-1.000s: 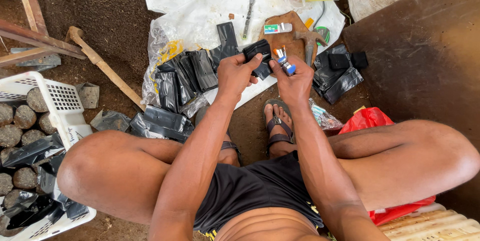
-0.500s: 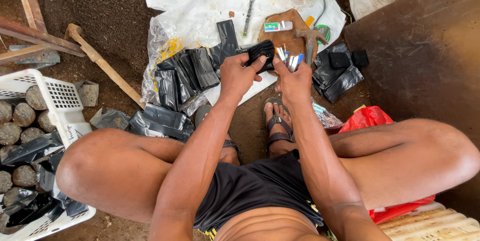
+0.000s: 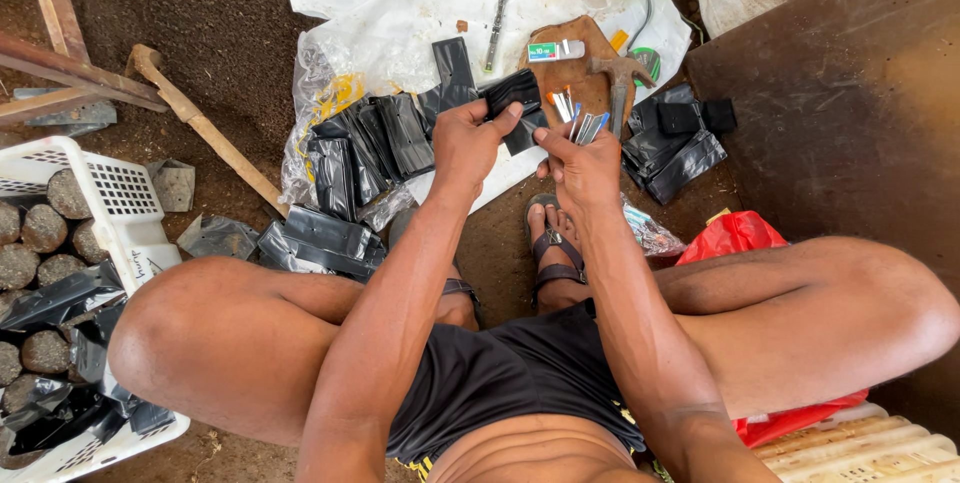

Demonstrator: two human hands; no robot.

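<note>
I sit cross-legged on the ground. My left hand [image 3: 468,141] pinches a small folded black plastic bag [image 3: 513,93] between thumb and fingers. Close beside it, my right hand [image 3: 582,161] holds a small metal tool with blue and orange parts [image 3: 575,115], its tip pointing up next to the bag. Below both hands lies a white plastic sheet [image 3: 420,3] with a heap of more black bags [image 3: 375,143].
A hammer [image 3: 620,83] lies on a brown board [image 3: 570,68] with a small green-and-white tube. Another black bag pile [image 3: 675,148] sits to the right, a red bag [image 3: 735,235] by my knee. A white basket [image 3: 120,223] of soil-filled bags stands left, a wooden handle [image 3: 205,128] nearby.
Both hands have shifted slightly up and apart; the black bag now sits higher in my left hand and the tool stands more upright in my right.
</note>
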